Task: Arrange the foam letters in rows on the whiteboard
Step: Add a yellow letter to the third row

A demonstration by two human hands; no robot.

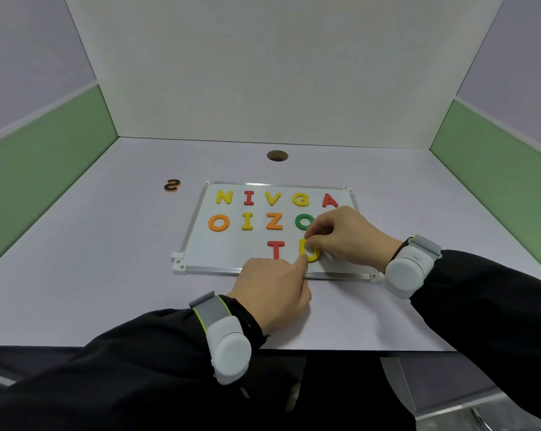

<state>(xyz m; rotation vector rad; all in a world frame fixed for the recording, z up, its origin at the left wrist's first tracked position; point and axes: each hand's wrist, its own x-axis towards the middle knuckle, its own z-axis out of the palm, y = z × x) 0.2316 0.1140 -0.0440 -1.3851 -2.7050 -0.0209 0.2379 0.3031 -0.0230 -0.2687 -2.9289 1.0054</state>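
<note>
My right hand [343, 236] is pinching the yellow U [309, 251] in the whiteboard [200, 219]'s third row | my left hand [275, 290]'s forefinger is touching its base | red T [275, 248] lying just beside | S [172, 185] lying off-board.

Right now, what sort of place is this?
Probably a partitioned desk booth set up for recording tasks: white and green divider panels enclose a pale desk with a cable hole, and a whiteboard lies on it.
</note>
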